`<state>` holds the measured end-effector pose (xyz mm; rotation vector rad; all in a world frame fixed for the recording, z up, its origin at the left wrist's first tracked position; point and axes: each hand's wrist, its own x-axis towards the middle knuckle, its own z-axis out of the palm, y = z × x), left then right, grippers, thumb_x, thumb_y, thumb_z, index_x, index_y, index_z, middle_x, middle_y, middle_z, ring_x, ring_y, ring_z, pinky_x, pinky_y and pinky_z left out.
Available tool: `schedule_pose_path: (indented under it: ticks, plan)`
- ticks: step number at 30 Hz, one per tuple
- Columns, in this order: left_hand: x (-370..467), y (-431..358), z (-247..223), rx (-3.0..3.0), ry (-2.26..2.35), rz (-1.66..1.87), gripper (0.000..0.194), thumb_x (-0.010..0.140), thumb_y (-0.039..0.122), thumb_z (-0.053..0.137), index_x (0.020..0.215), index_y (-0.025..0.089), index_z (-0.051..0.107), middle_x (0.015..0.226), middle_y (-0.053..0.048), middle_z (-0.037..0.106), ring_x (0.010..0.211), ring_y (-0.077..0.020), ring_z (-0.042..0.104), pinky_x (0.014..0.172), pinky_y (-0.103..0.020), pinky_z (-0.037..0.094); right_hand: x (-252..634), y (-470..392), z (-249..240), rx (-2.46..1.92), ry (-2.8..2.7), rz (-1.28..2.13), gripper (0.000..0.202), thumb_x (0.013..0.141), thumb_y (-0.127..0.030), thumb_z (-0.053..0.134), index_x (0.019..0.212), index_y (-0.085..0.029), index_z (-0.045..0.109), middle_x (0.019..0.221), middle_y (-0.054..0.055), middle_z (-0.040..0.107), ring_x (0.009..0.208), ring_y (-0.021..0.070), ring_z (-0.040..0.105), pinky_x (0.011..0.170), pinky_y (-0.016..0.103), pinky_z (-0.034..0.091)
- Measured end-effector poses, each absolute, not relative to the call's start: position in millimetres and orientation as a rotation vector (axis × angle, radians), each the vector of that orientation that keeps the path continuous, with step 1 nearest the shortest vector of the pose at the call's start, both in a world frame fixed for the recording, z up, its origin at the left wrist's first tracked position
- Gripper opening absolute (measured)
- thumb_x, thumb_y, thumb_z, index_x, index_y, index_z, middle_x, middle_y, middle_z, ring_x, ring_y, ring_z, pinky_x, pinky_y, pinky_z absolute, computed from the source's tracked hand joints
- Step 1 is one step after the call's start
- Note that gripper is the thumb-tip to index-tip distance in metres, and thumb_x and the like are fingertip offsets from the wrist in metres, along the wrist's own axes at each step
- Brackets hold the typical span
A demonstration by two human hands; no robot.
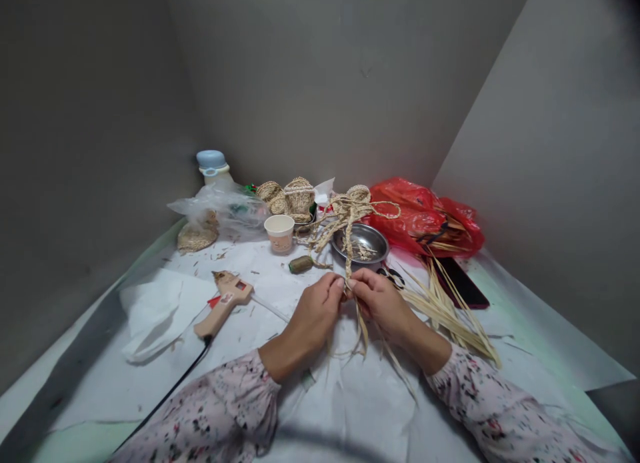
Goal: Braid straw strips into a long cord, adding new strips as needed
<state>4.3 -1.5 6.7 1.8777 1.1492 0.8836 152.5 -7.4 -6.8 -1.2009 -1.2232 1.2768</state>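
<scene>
Both hands meet over the middle of the bench (pixel 525 303), which is covered with white paper. The left hand (pixel 313 316) and the right hand (pixel 383 303) each have their grip closed on the same straw braid (pixel 345 216), fingertips pinching it where the plaited part ends and the loose strands (pixel 363 333) begin. The fingertips of the two hands touch or nearly touch at that spot. From there the braid runs away from the person, looping over a metal bowl (pixel 361 243) that sits behind the hands, toward the far edge. The loose strands hang down between the wrists onto the paper.

Just right of the right hand lies a bundle of flat straw (pixel 450 309), fanned toward the right edge, with a dark flat object (pixel 463 283) partly under it. Behind these, at the far right corner, is a crumpled red plastic bag (pixel 425 216).

Left of the left hand lies a glue gun (pixel 225 303) with a red label whose writing is too small to read; its black cord (pixel 170 393) runs to the near edge. A sheet of white tissue (pixel 150 313) lies by the left edge. Near the far edge stand a paper cup (pixel 279 233), small woven baskets (pixel 293 197), a clear plastic bag (pixel 225 209) and a bottle with a pale blue cap (pixel 213 164). A small dark spool (pixel 301 264) lies beside the cup. No brand or text can be read anywhere.
</scene>
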Motion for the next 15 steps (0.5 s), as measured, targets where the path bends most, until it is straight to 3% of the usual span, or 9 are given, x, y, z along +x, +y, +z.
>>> schedule_pose_path:
  ticks: [3,9,15]
  plan:
    - [4.3,0.8,3.0,1.876,1.109,0.801,0.03,0.093,0.036,0.031,0.075,0.02,0.049,0.067,0.001,0.053,0.064,-0.0153,0.05,0.061,-0.026,0.037,153.3,-7.1,-7.6,-1.238,-1.305,1.231,0.015,0.077,-0.034,0.059,0.076,-0.019,0.055,0.054,-0.008,0.046,0.043,0.0074,0.033,0.041,0.022,0.024]
    - [1.5,11.3,-2.8,1.888,0.969,0.777,0.034,0.092,0.038,0.035,0.072,0.018,0.054,0.071,-0.002,0.055,0.071,-0.0161,0.049,0.068,-0.027,0.037,154.5,-8.2,1.1,-1.277,-1.36,1.208,0.01,0.076,-0.028,0.057,0.074,-0.019,0.056,0.056,-0.006,0.052,0.044,0.0079,0.037,0.044,0.022,0.028]
    - [3.0,10.2,3.7,1.496,0.923,0.749,0.03,0.083,0.039,0.05,0.064,0.017,0.056,0.053,0.004,0.039,0.048,-0.01,0.032,0.047,-0.024,0.023,157.4,-8.9,5.8,-1.292,-1.394,1.151,0.016,0.075,-0.033,0.062,0.076,-0.017,0.063,0.057,-0.005,0.054,0.045,0.0079,0.039,0.043,0.021,0.028]
